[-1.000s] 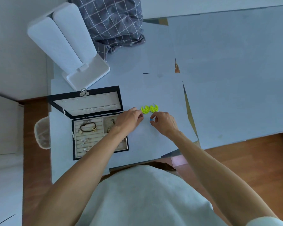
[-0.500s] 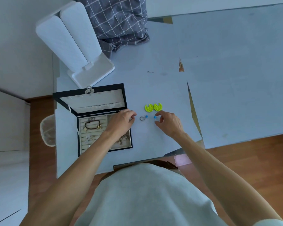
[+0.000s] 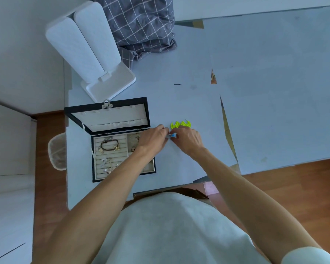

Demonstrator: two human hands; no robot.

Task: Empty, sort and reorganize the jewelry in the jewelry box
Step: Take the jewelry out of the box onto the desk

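Note:
A black jewelry box (image 3: 95,161) lies open on the table, its lid tilted back. Inside, a dark bracelet (image 3: 109,145) and several small gold pieces rest on the cream ring rolls. Two neon-yellow crescent earrings (image 3: 180,124) lie side by side on the table to the right of the box. Just below them, my left hand (image 3: 154,137) and my right hand (image 3: 187,139) meet fingertip to fingertip over a small blue earring (image 3: 172,135). Both hands pinch at it. Most of the earring is hidden by my fingers.
A white folding stand (image 3: 95,60) rises behind the box, with checked grey cloth (image 3: 141,25) beside it. Pale blue sheets (image 3: 274,92) cover the table. A mesh bin (image 3: 56,151) sits at the table's left edge, above wooden floor (image 3: 293,187).
Half a second ago my hands were apart with two small blue earrings lying between them. Now both hands have closed together over the blue pieces, hiding most of them.

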